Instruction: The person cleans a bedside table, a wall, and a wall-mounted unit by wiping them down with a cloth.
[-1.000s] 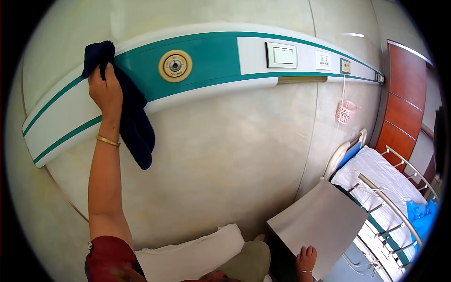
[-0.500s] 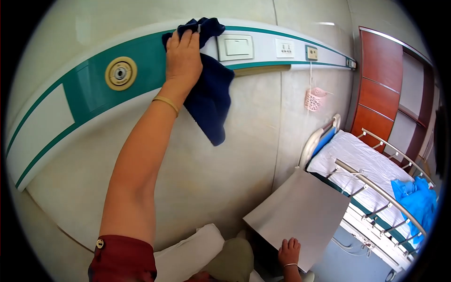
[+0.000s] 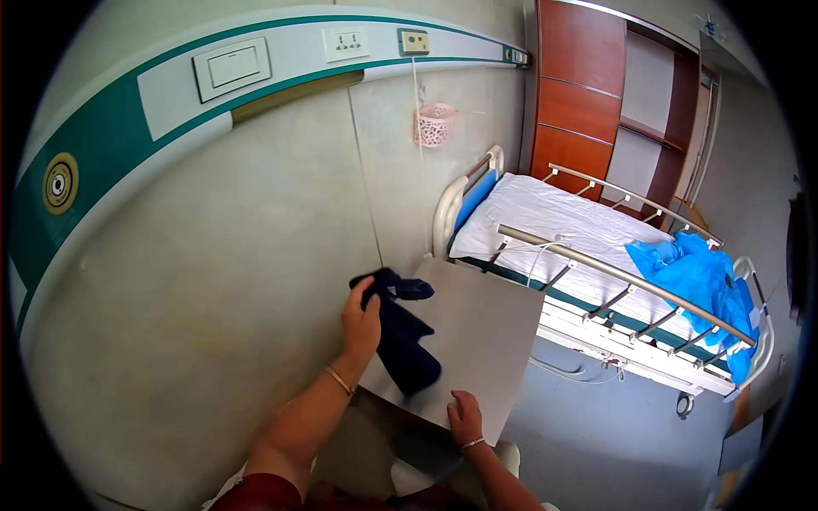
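Observation:
A dark blue cloth (image 3: 407, 345) hangs from my left hand (image 3: 361, 322), whose fingers are closed on its upper part. It is over the left side of a grey cabinet top (image 3: 490, 315), beside the wall. My right hand (image 3: 465, 417) rests at the front edge of that top, fingers loosely apart, with nothing visible in it.
A wall panel (image 3: 111, 128) with a switch (image 3: 232, 68) and sockets (image 3: 348, 43) runs along the wall. Below it hangs a pink basket (image 3: 434, 126). A bed (image 3: 562, 213) with metal side rails and blue fabric (image 3: 694, 272) stands right, before a wooden wardrobe (image 3: 579, 85).
My left hand has come down from the wall panel with the cloth, to above the cabinet top. The view has shifted right, showing more of the bed.

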Demonstrator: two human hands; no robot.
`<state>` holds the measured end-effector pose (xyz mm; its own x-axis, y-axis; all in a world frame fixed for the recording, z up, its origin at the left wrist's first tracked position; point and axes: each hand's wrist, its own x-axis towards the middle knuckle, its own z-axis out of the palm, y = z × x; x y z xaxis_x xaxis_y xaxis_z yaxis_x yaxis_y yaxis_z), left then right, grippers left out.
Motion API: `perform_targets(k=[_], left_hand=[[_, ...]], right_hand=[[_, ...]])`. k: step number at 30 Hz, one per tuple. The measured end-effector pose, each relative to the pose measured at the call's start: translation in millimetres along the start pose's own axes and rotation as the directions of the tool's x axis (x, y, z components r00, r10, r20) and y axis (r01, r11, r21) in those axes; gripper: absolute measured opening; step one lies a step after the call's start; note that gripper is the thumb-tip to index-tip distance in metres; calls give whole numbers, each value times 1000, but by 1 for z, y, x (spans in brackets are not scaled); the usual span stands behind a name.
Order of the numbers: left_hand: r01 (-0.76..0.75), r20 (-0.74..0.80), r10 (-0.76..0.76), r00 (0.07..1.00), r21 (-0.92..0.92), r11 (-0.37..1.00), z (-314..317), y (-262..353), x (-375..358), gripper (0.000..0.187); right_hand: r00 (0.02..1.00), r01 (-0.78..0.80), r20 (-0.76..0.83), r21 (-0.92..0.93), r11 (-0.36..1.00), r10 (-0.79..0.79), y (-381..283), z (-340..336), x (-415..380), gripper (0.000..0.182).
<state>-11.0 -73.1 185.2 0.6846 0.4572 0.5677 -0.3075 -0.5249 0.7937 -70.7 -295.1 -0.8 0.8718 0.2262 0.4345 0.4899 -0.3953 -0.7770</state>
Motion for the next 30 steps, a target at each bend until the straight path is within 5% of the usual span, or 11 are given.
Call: perform_targets(k=[1,3,6,9,15,24,25,27,28,29,30], left_hand=[[89,14,-90,996,43,995,17,-19,-20,34],[-53,255,-44,966,363,930,42,-71,-66,40],[-297,517,-103,850,631,717,58,-81,-116,49],[-362,691,-112,714,501,786,69,-96,-143,55],[-556,693,-53,719,619,555,77,-93,-151,57],[-594,763,103,638,401,697,42,-77,-165,45],[-588,765,94,637,403,701,36,-81,-166,45],[41,608,-144,781,181,983,27,-86,-162,39],[346,597,-355,720,135,929,19,-87,-154,36],[354,594,-358,720,130,926,13,-94,-147,36],[109,532,-216,819,226,968,7,-104,-141,37]], right_hand=[[993,-94,-58,139,986,103,-1,-8,-1,26],[968,-235,-48,192,953,248,7,-19,-14,26],[951,-232,-213,-16,973,223,13,-35,-26,28],[966,-182,-229,-270,946,120,6,-49,-27,31],[999,-5,36,-301,954,17,-14,-64,-10,36],[995,-22,90,-165,986,37,-13,9,7,38],[998,-12,53,-247,969,26,-5,22,2,39],[1000,-1,19,-333,943,8,-4,30,-1,40],[996,47,84,-415,909,-13,-10,26,-1,40],[988,99,153,-492,865,-27,-14,20,0,41],[979,127,202,-515,848,-24,-13,15,2,37]])
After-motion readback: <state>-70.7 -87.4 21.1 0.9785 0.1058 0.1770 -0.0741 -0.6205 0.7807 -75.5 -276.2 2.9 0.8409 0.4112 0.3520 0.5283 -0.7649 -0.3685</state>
